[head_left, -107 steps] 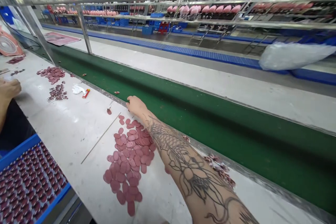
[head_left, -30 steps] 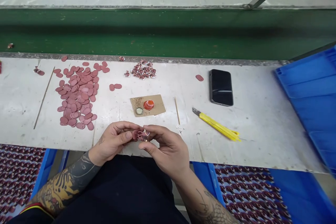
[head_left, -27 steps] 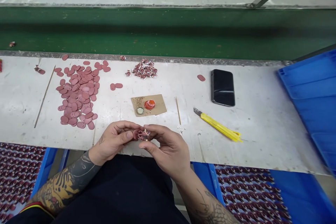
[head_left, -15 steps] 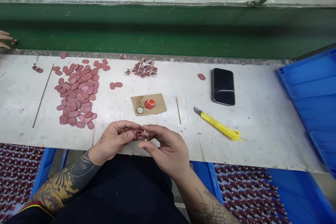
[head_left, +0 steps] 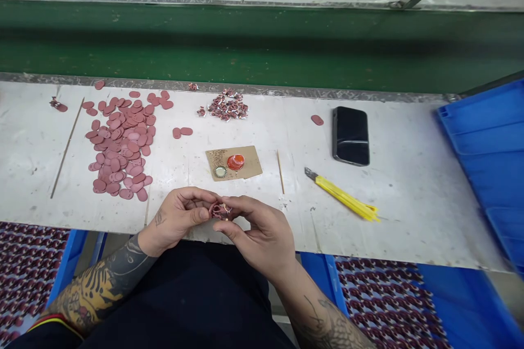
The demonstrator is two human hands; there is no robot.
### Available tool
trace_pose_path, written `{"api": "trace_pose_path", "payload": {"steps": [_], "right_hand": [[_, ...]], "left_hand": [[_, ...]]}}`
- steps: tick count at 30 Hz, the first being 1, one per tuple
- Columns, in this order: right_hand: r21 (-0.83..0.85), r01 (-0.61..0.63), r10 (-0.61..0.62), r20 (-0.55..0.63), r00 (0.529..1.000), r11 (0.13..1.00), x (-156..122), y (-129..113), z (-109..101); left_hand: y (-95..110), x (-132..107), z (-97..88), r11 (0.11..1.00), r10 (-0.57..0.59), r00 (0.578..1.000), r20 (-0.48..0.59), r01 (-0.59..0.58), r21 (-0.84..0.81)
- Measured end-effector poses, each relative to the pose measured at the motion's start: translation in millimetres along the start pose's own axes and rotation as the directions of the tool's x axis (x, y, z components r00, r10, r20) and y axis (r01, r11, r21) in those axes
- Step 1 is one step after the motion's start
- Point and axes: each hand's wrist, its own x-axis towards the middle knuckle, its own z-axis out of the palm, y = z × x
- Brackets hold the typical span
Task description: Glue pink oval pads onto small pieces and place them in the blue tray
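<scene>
Between my two hands, above the near edge of the bench, is a small dark-red figurine piece (head_left: 221, 211) with pale tips. My left hand (head_left: 180, 212) pinches its left end between thumb and fingers. On the other side, the thumb and forefinger of my right hand (head_left: 256, 229) close round its right end. Beyond them a brown card (head_left: 250, 163) carries a blob of red-orange paste (head_left: 236, 162) and a bottle cap (head_left: 220, 172). A heap of small red-and-white pieces (head_left: 227, 106) lies farther back. Many flat dark-pink ovals (head_left: 123, 142) are spread to the left.
A wooden stick (head_left: 280, 172), a yellow utility knife (head_left: 344, 197) with blade out, and a black phone (head_left: 351, 136) lie to the right. A blue crate (head_left: 487, 163) stands at the right end. Trays of dark-red pieces (head_left: 388, 300) sit below the bench. A thin rod (head_left: 67, 147) lies left.
The dark-red piece has turned slightly between my fingers, and my right fingertips have shifted a little. Another person's hand at the far left has gone out of view.
</scene>
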Motion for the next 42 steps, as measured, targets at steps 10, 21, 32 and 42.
{"api": "trace_pose_path", "payload": {"steps": [10,21,32,42], "right_hand": [[-0.072,0.089,-0.087,0.033,0.996,0.993,0,-1,0],[-0.075,0.096,-0.092,0.057,0.994,0.993,1,-2,1],[-0.067,0.088,-0.080,0.114,0.990,0.994,4,-6,-2],[0.003,0.040,-0.040,0.142,0.989,0.999,1,-8,0]], "left_hand": [[2,2,1.9,0.999,0.022,1.000,-0.016,-0.021,0.030],[0,2,-2.4,0.998,0.017,1.000,-0.024,-0.016,0.066],[2,4,-5.2,0.996,-0.081,0.996,0.039,0.082,-0.021],[0,7,-14.3,0.989,-0.147,0.985,0.095,0.149,-0.017]]}}
